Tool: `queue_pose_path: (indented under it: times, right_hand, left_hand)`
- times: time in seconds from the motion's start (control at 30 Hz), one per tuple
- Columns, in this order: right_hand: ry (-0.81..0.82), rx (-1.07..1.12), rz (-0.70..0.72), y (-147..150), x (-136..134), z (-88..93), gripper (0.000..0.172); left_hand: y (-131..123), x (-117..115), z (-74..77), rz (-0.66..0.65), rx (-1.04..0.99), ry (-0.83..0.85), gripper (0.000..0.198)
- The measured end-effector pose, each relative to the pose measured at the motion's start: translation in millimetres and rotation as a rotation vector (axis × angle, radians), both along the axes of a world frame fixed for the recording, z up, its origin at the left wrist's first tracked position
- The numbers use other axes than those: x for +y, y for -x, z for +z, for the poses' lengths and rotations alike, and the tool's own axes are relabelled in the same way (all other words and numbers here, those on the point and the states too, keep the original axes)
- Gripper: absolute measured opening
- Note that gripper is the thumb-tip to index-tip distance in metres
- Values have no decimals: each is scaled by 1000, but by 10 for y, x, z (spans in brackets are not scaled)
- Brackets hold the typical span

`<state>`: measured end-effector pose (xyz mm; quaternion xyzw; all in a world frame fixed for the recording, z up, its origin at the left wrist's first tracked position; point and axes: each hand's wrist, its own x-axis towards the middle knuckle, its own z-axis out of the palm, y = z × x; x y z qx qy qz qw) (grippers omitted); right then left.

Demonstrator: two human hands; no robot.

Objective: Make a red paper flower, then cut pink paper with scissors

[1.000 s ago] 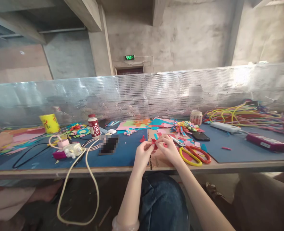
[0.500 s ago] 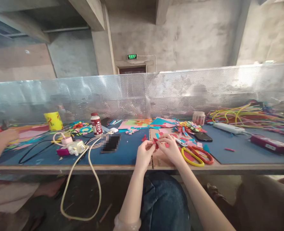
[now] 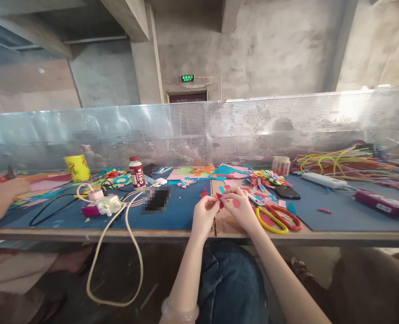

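Note:
My left hand (image 3: 204, 214) and my right hand (image 3: 239, 206) meet above the table's front edge, both pinched on a small red paper piece (image 3: 219, 198). Fingers of both hands are closed around it. Just right of my right hand lie scissors with yellow and red handles (image 3: 276, 218). More small red and pink paper scraps (image 3: 203, 193) lie on the blue mat (image 3: 175, 211) around my hands.
A phone (image 3: 156, 199), a white cable (image 3: 118, 252) with a plug block, a red-labelled bottle (image 3: 136, 173) and a yellow cup (image 3: 77, 168) stand to the left. Coloured paper (image 3: 199, 172), a paper flower (image 3: 266, 177), another phone (image 3: 286, 191) and coloured sticks (image 3: 341, 162) lie right. Another person's hand (image 3: 3, 191) works at far left.
My hands have stayed together on the red paper piece, with small finger movements. The camera view has drifted slightly, shifting everything a little to the right.

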<state>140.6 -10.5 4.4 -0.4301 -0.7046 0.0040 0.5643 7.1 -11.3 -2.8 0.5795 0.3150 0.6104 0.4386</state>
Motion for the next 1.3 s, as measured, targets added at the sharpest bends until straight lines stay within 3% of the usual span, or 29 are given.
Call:
queue_pose_path:
  times: [0.3, 0.57, 1.3]
  right_hand:
    - [-135, -22, -88, 34, 7, -4, 3]
    - [-217, -114, -132, 80, -5, -33, 9]
    - [-235, -147, -177, 71, 41, -73, 8]
  left_hand:
    - [-4, 6, -4, 10, -25, 7, 19]
    - [-7, -8, 28, 19, -64, 43, 14]
    - [9, -13, 27, 8, -24, 9, 19]
